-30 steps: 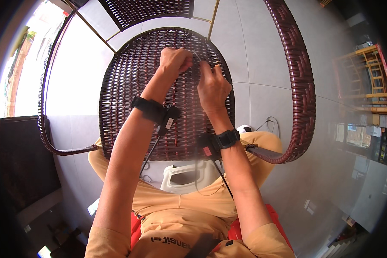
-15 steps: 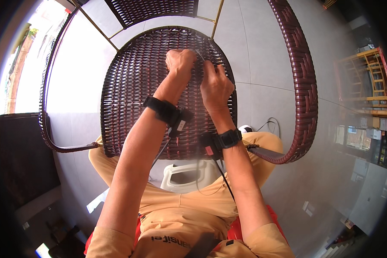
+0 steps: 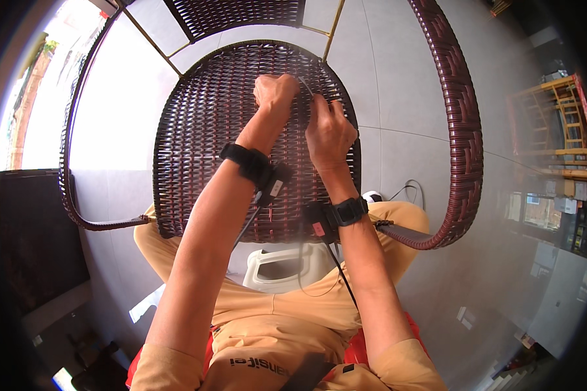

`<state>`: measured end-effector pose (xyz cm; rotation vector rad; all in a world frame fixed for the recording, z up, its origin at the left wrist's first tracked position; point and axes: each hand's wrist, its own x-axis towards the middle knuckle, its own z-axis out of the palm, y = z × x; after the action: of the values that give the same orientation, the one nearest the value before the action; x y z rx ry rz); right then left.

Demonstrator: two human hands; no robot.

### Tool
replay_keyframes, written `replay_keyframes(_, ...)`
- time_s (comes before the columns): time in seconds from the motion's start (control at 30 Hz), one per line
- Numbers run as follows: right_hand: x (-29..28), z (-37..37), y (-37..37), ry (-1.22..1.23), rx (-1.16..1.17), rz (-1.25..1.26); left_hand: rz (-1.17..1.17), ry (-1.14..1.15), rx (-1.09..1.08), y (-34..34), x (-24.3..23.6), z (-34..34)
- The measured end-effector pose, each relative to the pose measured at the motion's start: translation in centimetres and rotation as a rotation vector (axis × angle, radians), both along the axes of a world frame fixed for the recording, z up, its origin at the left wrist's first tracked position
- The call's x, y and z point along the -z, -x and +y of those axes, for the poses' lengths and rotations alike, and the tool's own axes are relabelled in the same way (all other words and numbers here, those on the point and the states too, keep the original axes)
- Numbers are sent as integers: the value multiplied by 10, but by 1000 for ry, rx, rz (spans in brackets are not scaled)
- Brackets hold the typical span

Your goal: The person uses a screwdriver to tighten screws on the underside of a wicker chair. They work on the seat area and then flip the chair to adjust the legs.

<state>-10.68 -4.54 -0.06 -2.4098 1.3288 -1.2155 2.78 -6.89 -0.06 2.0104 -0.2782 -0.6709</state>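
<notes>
A dark brown woven wicker chair seat [image 3: 205,130] lies before me, its rounded end away from my body. Over its far part my left hand [image 3: 275,91] is closed in a fist, knuckles up; what its fingers hold is hidden. My right hand [image 3: 331,133] is closed just to the right and slightly nearer, pinching a thin pale strip [image 3: 306,85]. This strip runs from the right fingertips up toward the left fist. Both hands are close to the weave, and I cannot tell how the strip passes through it.
A thick woven armrest [image 3: 460,124] curves up on the right, a thinner-looking one [image 3: 65,156] on the left. The woven backrest [image 3: 238,18] and brass-coloured rods [image 3: 333,32] are at the far end. Below the seat stands a white plastic stool [image 3: 257,270]. Cables hang from both wrist straps.
The chair has shifted very slightly in view. My right hand has drawn a little nearer and to the right, and more of the pale strip shows; the left fist has hardly moved.
</notes>
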Motion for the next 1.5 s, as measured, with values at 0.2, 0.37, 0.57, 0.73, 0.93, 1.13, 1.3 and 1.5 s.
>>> replay_keyframes(0.2, -1, 0, 2, -45, -10, 13, -59, 14, -44, 6, 4, -4)
replay_keyframes(0.37, -21, 10, 0, -127, -19, 41, 13, 43, 38, -8, 22, 1)
replay_keyframes(0.57, -48, 9, 11, -238, 49, 53, -122, 5, -2, 8, 9, 1)
replay_keyframes(0.73, -56, -8, 10, -329, 64, 212, -45, 45, 47, 11, 3, 4)
replay_keyframes(0.93, -52, -16, 0, -219, 10, 221, -4, 25, 26, 9, -2, 9)
replay_keyframes(1.13, -63, -26, -7, -275, 8, 349, 64, 83, 11, 9, -10, 11)
replay_keyframes(1.3, -75, -33, -12, -257, -26, 415, 72, 93, 10, 9, -8, 11)
replay_keyframes(1.5, -61, -30, -11, -188, -52, 335, 71, 92, 10, 7, -2, 9)
